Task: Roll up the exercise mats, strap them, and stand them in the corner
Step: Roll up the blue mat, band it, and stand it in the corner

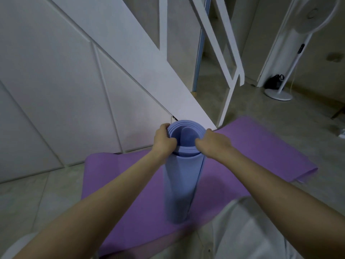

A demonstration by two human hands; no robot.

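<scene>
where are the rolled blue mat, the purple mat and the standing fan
rolled blue mat (pixel 181 187): head view, middle of its outer side
purple mat (pixel 261 150): head view, flat part right of the roll
standing fan (pixel 278 95): head view, its round base on the floor

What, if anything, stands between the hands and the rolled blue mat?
Nothing visible. The left hand and right hand both grip the top rim of the rolled blue mat, which stands upright on the flat purple mat. Which corner it goes to cannot be told.
</scene>
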